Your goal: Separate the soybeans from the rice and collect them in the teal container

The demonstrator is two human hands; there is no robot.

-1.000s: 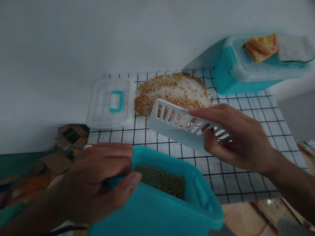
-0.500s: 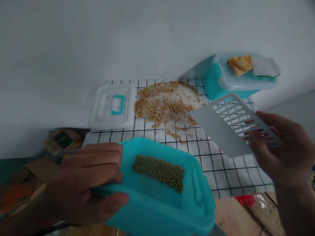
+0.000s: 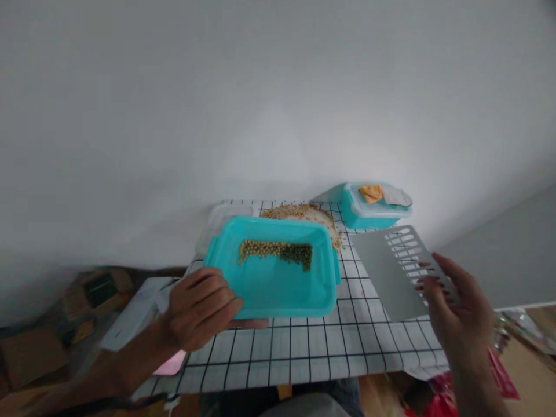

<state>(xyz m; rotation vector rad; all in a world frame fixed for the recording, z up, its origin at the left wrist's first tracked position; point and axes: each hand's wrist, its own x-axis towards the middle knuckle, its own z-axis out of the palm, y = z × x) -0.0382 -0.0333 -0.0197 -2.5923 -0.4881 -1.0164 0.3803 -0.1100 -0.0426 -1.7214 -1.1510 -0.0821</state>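
A turquoise plastic box [image 3: 269,298] is gripped by my left hand [image 3: 206,307] at its near left corner, tilted above the table. Inside it, a band of beans [image 3: 278,250] lies along the far side, yellowish on the left and dark green on the right. My right hand [image 3: 456,301] pinches a white slotted plastic sheet [image 3: 382,269] by its slotted edge, over the right part of the table. Beyond the box, a heap of yellowish beans and white grains [image 3: 313,215] is spread out, partly hidden by the box.
A clear lid [image 3: 212,223] lies at the back left, partly covered by the box. At the back right stands a lidded turquoise box [image 3: 369,220] with an orange cloth [image 3: 371,193] and a white cloth [image 3: 395,197] on top. Cardboard boxes [image 3: 37,353] sit lower left.
My left hand has brought the box up over the table, and its beans now lie along the far side. The sheet stays in my right hand. My view has shifted back and up.
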